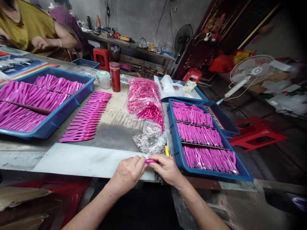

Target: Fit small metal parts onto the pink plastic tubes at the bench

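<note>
My left hand and my right hand meet above the front edge of the table. Both pinch a small glossy magenta plastic piece, which is mostly covered by the fingers. Under them lies a long whitish board. Just beyond is a crumpled clear plastic bag with many tiny metal parts. A tool with a yellow handle lies by my right hand. Farther back, a large clear bag spills similar magenta pieces. To the left, long slotted magenta plastic pieces lie in an overlapping row.
A blue tray on the left and another blue tray on the right hold rows of magenta pieces. A red tumbler and lidded tub stand behind. Another person sits at far left. Fans and red stools stand beyond.
</note>
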Demonstrator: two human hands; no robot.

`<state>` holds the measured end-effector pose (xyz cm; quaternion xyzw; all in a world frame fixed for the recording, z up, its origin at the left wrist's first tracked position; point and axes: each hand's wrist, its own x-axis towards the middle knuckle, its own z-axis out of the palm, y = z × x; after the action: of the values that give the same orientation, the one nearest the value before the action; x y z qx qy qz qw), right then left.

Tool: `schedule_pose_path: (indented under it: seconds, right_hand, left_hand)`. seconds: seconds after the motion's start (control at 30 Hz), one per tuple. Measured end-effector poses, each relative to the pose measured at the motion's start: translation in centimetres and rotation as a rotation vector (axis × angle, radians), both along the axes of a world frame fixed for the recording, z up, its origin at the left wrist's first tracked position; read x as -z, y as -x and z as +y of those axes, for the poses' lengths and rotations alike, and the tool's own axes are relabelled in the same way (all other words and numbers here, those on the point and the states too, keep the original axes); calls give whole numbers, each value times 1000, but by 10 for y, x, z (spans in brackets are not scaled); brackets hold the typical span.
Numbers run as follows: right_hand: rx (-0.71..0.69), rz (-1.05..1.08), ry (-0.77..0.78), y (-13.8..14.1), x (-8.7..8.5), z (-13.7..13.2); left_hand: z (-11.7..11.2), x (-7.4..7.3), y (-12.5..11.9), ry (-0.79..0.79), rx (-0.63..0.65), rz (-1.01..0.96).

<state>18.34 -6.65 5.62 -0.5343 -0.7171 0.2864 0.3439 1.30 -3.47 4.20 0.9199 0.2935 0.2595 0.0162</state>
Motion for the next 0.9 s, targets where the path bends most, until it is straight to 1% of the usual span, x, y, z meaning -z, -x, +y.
schedule_pose_path:
  seconds: [0.37,0.57,0.9]
  right_hand:
    - [-34,1,-9,0,2,2]
    - [-42,-2,0,-1,0,3]
    - [-34,40,25,0,4,3]
  left_hand:
    - [2,-2,1,-4,2,24]
    - [2,-4,1,-5,4,33]
    - [5,-3,1,-62,11,24]
